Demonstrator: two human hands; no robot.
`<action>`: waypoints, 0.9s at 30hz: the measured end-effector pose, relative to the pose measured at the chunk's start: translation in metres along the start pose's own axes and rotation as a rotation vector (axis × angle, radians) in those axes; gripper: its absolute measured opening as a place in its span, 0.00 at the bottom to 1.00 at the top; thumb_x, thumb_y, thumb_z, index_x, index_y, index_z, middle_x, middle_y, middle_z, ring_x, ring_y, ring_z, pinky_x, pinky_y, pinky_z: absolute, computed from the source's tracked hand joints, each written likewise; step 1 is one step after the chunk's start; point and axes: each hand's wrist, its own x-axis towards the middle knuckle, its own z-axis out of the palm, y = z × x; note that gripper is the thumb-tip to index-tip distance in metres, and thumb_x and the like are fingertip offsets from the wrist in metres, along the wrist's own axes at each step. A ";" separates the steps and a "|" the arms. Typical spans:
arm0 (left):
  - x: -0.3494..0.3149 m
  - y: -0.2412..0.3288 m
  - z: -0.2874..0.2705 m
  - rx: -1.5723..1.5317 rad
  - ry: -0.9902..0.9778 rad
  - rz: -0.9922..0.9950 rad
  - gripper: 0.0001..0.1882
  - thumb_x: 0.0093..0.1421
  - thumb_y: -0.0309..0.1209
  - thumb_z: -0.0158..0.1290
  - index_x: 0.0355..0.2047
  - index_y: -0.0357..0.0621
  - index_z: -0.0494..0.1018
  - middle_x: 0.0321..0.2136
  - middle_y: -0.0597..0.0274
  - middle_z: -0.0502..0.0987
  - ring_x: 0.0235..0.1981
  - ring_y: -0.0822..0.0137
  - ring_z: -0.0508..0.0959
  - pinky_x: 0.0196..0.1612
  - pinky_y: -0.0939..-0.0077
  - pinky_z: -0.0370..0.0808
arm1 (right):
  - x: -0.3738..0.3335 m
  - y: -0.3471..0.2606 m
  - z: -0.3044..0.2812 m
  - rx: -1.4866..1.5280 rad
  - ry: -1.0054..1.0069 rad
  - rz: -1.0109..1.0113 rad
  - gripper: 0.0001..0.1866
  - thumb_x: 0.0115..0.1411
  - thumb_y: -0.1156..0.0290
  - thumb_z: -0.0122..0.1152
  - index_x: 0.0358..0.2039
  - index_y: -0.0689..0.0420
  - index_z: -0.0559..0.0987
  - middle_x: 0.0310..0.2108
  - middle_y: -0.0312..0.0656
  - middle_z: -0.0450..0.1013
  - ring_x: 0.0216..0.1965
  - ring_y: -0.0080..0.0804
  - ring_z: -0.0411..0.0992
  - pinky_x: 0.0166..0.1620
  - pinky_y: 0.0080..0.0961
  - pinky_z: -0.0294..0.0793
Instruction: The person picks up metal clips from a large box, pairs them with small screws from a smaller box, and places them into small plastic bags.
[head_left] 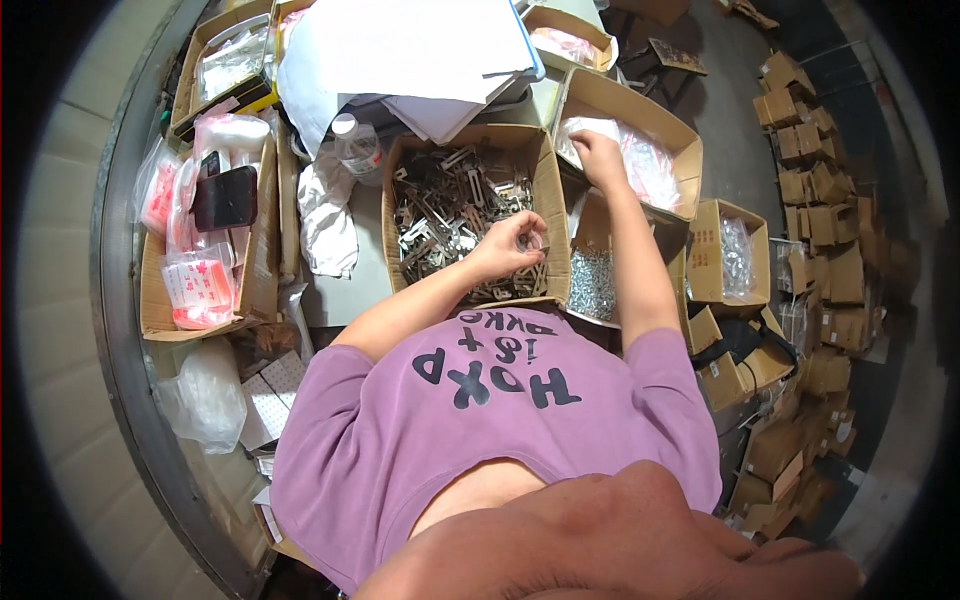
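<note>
My left hand point(510, 246) is curled, thumb and fingertips brought together, over the near right part of a cardboard box point(388, 225) full of flat slotted metal brackets point(440, 215). Whatever those fingers hold is too small to make out. Further right, my right hand point(600, 160) reaches into another cardboard box point(685, 145) of clear plastic bags point(648, 165). Its fingers are bent together against a whitish bag point(588, 128) at the left side, and their tips are partly hidden. Between my arms stands a smaller box of silver screws point(592, 280).
Papers point(400, 45) and a plastic bottle point(357, 148) lie beyond the bracket box. A white cloth point(328, 215) is left of it. At far left, a phone point(226, 198) rests on a box of bagged goods point(262, 270). Stacked cartons point(835, 270) line the right.
</note>
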 end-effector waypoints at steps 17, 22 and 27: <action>0.001 -0.009 -0.005 -0.026 0.057 0.096 0.18 0.47 0.24 0.56 0.38 0.38 0.65 0.25 0.65 0.72 0.27 0.76 0.71 0.33 0.81 0.70 | 0.041 0.031 0.024 -0.266 -0.356 -0.056 0.11 0.47 0.72 0.60 0.34 0.58 0.78 0.28 0.51 0.74 0.30 0.41 0.74 0.35 0.31 0.72; 0.002 -0.007 -0.004 -0.050 0.057 0.085 0.17 0.47 0.23 0.55 0.37 0.37 0.64 0.24 0.65 0.72 0.27 0.76 0.71 0.33 0.81 0.70 | 0.025 0.034 0.005 0.103 -0.269 0.166 0.09 0.49 0.74 0.61 0.32 0.61 0.78 0.26 0.44 0.76 0.25 0.26 0.73 0.29 0.22 0.72; 0.003 -0.003 -0.001 -0.057 0.044 0.046 0.17 0.47 0.22 0.54 0.38 0.37 0.64 0.24 0.66 0.72 0.27 0.77 0.71 0.33 0.81 0.69 | 0.023 0.038 0.004 -0.058 -0.110 0.055 0.07 0.49 0.73 0.61 0.30 0.60 0.78 0.28 0.44 0.76 0.28 0.32 0.75 0.33 0.26 0.73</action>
